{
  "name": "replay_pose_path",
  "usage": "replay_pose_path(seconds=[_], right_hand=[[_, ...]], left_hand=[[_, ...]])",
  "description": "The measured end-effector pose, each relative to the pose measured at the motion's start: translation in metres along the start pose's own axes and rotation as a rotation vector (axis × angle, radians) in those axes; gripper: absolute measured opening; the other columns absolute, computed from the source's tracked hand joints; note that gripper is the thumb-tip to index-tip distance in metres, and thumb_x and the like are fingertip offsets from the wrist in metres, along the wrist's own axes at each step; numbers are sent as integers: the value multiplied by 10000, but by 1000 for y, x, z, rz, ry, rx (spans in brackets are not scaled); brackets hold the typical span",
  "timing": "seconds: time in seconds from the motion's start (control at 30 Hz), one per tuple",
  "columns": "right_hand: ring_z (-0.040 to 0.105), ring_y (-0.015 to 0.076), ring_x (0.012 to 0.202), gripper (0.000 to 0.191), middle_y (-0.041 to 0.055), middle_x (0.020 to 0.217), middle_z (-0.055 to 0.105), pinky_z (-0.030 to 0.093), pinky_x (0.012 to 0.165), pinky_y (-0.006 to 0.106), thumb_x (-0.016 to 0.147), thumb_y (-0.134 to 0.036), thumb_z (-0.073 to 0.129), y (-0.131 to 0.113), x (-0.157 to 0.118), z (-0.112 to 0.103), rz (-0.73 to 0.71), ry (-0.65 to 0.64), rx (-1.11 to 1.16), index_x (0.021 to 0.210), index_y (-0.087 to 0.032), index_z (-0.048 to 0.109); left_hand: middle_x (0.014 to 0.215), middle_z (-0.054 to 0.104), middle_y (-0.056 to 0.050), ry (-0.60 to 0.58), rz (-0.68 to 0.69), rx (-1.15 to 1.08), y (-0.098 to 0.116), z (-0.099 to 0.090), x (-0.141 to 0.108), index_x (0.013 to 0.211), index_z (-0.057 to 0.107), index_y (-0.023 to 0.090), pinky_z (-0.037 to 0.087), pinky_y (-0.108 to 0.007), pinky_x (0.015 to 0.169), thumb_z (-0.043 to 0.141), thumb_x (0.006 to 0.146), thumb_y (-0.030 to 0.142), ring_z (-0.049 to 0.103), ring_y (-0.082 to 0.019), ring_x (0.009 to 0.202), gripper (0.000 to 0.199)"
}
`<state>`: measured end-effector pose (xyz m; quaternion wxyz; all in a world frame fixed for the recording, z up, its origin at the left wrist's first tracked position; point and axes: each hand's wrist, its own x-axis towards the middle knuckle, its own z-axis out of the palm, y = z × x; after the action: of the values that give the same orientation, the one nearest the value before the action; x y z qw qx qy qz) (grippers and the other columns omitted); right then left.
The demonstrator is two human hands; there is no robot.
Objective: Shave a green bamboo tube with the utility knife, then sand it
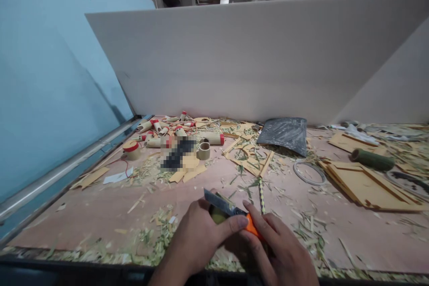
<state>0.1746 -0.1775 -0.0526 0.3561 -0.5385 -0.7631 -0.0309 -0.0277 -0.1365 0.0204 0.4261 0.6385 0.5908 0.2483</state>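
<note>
Low over the front of the table, my right hand (279,246) is closed around the orange handle of a utility knife (252,227). Its long blade points up and to the left. My left hand (197,237) grips a short green bamboo piece (217,216), mostly hidden by the fingers and the blade. The left thumb presses near the base of the blade, beside the handle. The blade lies across the bamboo; whether its edge is cutting in, I cannot tell.
Green shavings (161,232) litter the wooden table (100,205). Several red-ended bamboo tubes (211,137) lie at the back left. A dark curved sheet (283,136), a tape roll (309,173), stacked tan boards (372,187) and a green bamboo tube (372,159) are farther right. A white panel (251,62) stands behind.
</note>
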Motion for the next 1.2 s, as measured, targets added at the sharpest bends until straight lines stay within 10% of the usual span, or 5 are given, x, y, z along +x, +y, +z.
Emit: replay_pose_path(seconds=[0.4,0.9,1.2], right_hand=[[801,203,769,519,40,963,806,603,580,245,1113,-583,396,-11,3,-2,229,95,55,1432,-296,687],[752,249,930,446,64,1099,763,591,781,339,1098,-488,512,4,-4,6,154,242,113,1515,-354,598],[728,206,791,473,40,948,757,589,690,282,1134,-502,385,2,-7,9,-49,20,102,1505,-319,614]], left_hand=[[1244,740,-110,31,-10,-27,-2,-2,-6,1238,637,228,492,-365,954,678,887,605,666,-322,1134,517],[942,695,2,-74,-114,-264,-6,0,-3,1294,507,248,546,-282,622,837,768,489,658,-208,729,666],[877,691,47,-142,-54,-284,1,-6,-6,1105,586,256,525,-261,759,811,752,331,671,-201,849,425]])
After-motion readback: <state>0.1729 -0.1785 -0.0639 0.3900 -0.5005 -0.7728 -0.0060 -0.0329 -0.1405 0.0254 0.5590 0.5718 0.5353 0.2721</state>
